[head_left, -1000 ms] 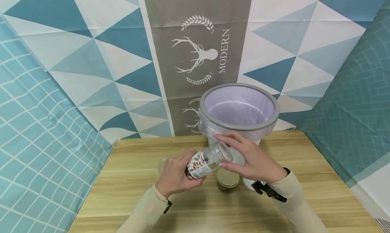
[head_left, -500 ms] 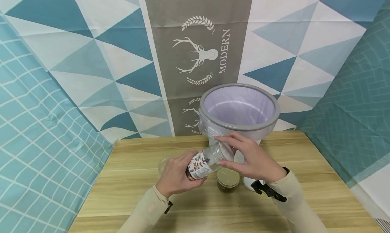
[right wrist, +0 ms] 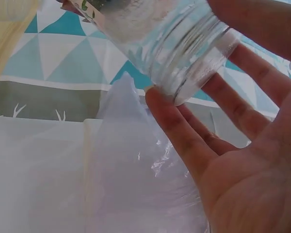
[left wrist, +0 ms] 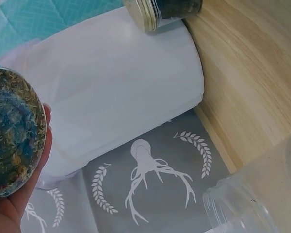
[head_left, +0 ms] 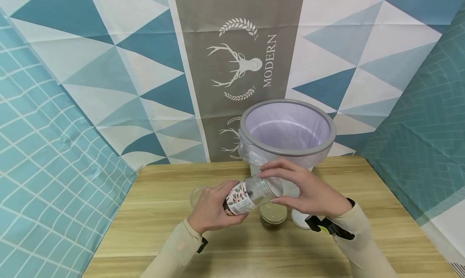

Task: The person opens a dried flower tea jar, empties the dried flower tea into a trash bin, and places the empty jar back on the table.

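Observation:
My left hand (head_left: 212, 211) grips a clear jar (head_left: 239, 199) with a leaf-patterned label, tilted with its mouth up to the right. Through the jar's base (left wrist: 12, 131) in the left wrist view, dried herb-like bits show. My right hand (head_left: 308, 191) holds the jar at its mouth end, thumb below and fingers above. In the right wrist view its fingers curve round the clear threaded neck (right wrist: 184, 53); whether a clear cap sits there I cannot tell. Below stands a jar with a gold lid (head_left: 273, 213) and dark contents.
A white round lid (head_left: 300, 219) lies beneath my right wrist. Partly behind my left hand is another clear jar (head_left: 196, 195), its threaded mouth (left wrist: 233, 206) showing in the left wrist view. A bin (head_left: 287, 153) lined with a lilac bag stands at the wooden table's back, against the patterned cloth.
My right fingers have shifted from the far edge of the jar's mouth onto its neck, and the thumb has slid right. The left hand keeps its grip, with the jar moved very slightly.

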The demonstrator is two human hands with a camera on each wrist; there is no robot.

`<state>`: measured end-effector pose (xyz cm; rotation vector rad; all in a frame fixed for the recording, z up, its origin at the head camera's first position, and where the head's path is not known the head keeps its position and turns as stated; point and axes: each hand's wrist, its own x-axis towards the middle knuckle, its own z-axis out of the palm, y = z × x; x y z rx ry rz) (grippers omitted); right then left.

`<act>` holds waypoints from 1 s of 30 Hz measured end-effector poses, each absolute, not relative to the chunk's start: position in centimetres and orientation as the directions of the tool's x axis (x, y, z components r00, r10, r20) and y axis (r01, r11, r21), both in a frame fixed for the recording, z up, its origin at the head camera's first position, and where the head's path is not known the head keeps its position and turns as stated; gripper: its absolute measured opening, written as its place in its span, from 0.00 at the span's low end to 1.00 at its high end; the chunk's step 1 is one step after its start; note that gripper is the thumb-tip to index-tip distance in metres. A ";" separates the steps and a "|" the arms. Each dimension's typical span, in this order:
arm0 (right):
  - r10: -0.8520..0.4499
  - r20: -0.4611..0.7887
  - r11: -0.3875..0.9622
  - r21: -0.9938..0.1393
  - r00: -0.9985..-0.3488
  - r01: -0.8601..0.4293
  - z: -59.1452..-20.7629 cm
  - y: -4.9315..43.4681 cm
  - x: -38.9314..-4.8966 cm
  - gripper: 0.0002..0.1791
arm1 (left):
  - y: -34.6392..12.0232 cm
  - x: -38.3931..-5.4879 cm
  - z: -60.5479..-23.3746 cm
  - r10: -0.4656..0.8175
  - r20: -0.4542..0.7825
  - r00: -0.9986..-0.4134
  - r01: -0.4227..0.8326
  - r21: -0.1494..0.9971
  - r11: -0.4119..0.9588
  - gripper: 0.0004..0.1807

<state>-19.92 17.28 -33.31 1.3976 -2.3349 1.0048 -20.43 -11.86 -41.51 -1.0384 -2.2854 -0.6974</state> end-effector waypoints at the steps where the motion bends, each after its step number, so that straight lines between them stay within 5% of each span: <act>1: -0.685 0.524 0.297 -0.434 -0.506 -0.851 -33.3 17.4 -19.9 0.33 | -11.9 -20.4 -41.5 0.515 0.643 -0.568 0.787 0.239 0.569 0.39; 11: -0.636 0.542 0.275 -0.507 -0.550 -0.817 -32.7 19.0 -19.4 0.37 | -12.4 -20.4 -41.6 0.498 0.621 -0.605 0.769 0.292 0.569 0.36; 30: -0.550 0.533 0.408 -0.501 -0.643 -0.763 -34.0 21.6 -19.4 0.37 | -12.5 -20.4 -41.6 0.503 0.632 -0.590 0.774 0.266 0.574 0.38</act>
